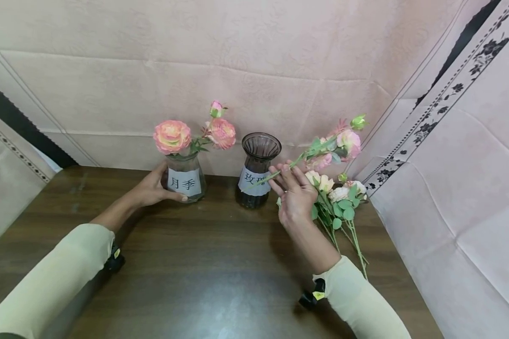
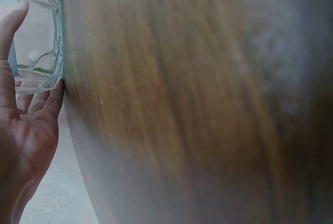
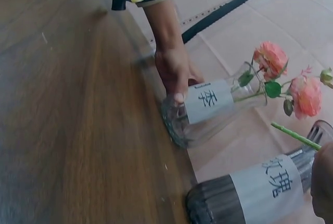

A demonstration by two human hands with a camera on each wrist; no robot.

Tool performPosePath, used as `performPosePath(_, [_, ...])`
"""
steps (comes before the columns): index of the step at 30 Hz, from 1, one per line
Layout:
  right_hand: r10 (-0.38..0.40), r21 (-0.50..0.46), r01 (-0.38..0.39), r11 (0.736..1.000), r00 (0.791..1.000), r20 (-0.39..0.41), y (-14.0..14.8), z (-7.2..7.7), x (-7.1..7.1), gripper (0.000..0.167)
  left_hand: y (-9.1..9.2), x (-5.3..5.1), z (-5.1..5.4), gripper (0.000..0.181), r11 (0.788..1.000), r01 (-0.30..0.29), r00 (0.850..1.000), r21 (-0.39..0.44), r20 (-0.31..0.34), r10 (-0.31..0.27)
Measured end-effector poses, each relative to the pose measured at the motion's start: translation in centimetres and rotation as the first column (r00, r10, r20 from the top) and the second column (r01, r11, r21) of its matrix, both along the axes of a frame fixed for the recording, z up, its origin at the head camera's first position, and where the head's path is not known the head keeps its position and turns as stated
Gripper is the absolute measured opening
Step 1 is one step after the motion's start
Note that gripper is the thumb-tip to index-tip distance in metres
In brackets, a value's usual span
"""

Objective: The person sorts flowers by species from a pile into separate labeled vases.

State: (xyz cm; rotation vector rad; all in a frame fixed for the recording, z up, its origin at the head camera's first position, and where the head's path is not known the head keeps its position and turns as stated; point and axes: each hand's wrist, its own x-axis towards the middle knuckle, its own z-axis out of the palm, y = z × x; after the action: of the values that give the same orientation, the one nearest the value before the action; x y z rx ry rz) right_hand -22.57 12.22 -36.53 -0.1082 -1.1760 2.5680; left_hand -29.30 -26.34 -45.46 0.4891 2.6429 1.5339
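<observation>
My left hand (image 1: 153,188) holds the lower part of a clear glass vase (image 1: 198,175) from its left side, thumb across the front. That vase bears a white label and has pink-orange flowers (image 1: 172,136) in it. In the left wrist view, fingers wrap the glass base (image 2: 56,57). To the right stands a dark glass vase (image 1: 251,201), also labelled. My right hand (image 1: 296,202) holds a flower stem (image 3: 291,133) with pink blooms (image 1: 348,142) at its far end. The stem's cut end points left, in front of the dark vase.
Several pale cream and white flowers (image 1: 339,194) with green stems (image 1: 356,240) lie on the right of the brown wooden table (image 1: 203,263). A pale cloth backdrop (image 1: 254,84) rises behind the vases, and another cloth (image 1: 466,197) hangs along the right.
</observation>
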Motion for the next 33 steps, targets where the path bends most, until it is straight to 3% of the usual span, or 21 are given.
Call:
performPosePath(6, [-0.025, -0.034, 0.024, 0.999, 1.0, -0.015, -1.8, 0.2, 0.1, 0.033, 0.0, 0.1, 0.1, 0.115, 1.0, 0.006, 1.0, -0.001, -0.005, -0.006])
performPosePath(16, [-0.025, -0.075, 0.02, 0.997, 0.997, -0.069, -5.0, 1.0, 0.4, 0.041, 0.0, 0.0, -0.1, 0.12, 1.0, 0.005, 1.0, 0.003, -0.006, -0.005])
performPosePath(30, [0.014, -0.088, -0.025, 0.996, 0.992, -0.122, -9.4, 2.0, 0.4, 0.038, -0.1, -0.2, -0.1, 0.122, 1.0, 0.021, 1.0, 0.007, -0.015, -0.021])
performPosePath(33, [0.021, -0.073, -0.031, 0.997, 0.991, -0.13, -10.2, 2.1, 0.1, 0.03, -0.1, -0.2, -0.2, 0.123, 1.0, 0.024, 1.0, 0.004, -0.018, -0.024])
